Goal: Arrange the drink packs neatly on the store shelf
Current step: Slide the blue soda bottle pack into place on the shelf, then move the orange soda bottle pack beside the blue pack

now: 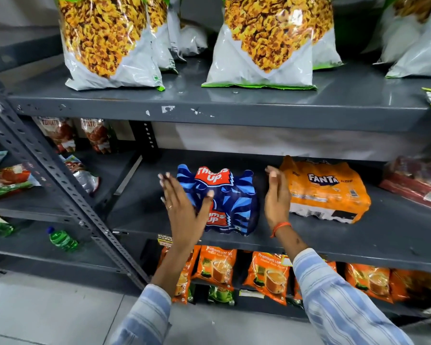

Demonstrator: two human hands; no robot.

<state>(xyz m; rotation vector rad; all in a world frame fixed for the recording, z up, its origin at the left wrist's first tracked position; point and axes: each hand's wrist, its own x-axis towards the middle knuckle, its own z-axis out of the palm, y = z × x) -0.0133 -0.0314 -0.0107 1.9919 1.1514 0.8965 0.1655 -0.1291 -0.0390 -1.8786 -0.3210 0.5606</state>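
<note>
A blue Thums Up drink pack (pixel 228 195) stands on the middle grey shelf (pixel 358 235). An orange Fanta drink pack (pixel 326 190) lies to its right, a gap apart. My left hand (pixel 182 207) is flat and open against the blue pack's left side, thumb on its front. My right hand (pixel 276 195) is open with fingers straight, held in the gap between the two packs, close to the blue pack's right side; whether it touches either pack is unclear.
A dark red pack (pixel 416 183) lies at the shelf's far right. Large snack bags (pixel 110 41) fill the shelf above. Orange tea pouches (pixel 266 275) hang below. A slanted metal upright (pixel 60 183) borders the left, with a green bottle (pixel 62 240) beyond it.
</note>
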